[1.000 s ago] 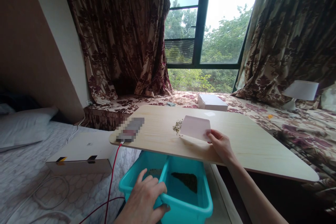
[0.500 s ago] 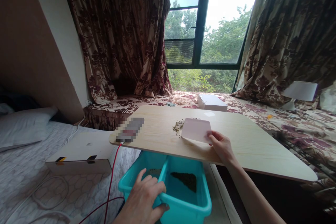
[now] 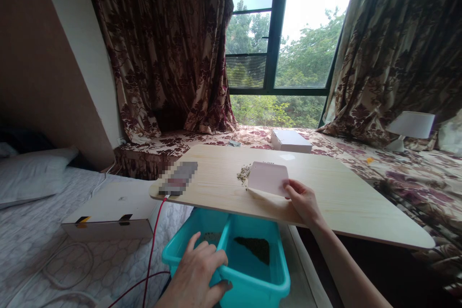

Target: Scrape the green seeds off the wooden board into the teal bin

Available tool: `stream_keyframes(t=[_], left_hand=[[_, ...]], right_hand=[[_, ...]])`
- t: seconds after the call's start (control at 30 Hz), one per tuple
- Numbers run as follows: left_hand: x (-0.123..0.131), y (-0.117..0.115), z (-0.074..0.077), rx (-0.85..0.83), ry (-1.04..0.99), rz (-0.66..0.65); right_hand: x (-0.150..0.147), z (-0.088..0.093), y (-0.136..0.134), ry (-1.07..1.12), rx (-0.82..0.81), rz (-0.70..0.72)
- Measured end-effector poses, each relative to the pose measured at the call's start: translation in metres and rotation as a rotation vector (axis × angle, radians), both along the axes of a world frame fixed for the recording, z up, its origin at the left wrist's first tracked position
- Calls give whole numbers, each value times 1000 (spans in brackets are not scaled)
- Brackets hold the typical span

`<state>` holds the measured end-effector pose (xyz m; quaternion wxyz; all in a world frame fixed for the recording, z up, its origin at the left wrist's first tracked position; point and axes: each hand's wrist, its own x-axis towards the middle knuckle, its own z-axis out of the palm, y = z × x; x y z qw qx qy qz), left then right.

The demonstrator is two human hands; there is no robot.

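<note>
My right hand [image 3: 302, 198] pinches the near right corner of a thin, pale pink rectangular plate [image 3: 267, 178], held tilted over the wooden tabletop. Small dry seed-like bits [image 3: 243, 173] lie on the wood at its left side, and a few show behind its far edge. Below the table's front edge is a teal plastic bin [image 3: 260, 285], split by a divider into two compartments. My left hand [image 3: 200, 269] grips its near rim by the divider, fingers over the edge and thumb outside. Dark bits [image 3: 254, 248] lie in the right compartment; a few lighter ones [image 3: 211, 237] show in the left.
A blurred-out phone-like device [image 3: 179, 178] with a red cable [image 3: 154, 236] lies at the left end of the tabletop [image 3: 339, 192]. A white box [image 3: 111, 207] rests on the bed at left. Another white box [image 3: 290, 140] and a lamp [image 3: 411, 126] stand on the window seat.
The pink plate and my right hand have shifted very slightly left, partly with the view. My left hand stays on the bin.
</note>
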<state>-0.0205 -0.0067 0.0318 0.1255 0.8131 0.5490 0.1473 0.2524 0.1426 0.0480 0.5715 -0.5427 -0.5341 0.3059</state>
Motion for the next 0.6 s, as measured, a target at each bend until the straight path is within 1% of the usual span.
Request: stream_keyframes(t=[0.17,0.33,0.6], left_hand=[[0,1,2,-43,22,-12],[0,0,3,-24,7,-3],[-1,1,3,-58,42,-28]], right_hand=[[0,-3,2,-9,6,28],[1,-6,5,20,25,39],[1,-6,5,27,30,82]])
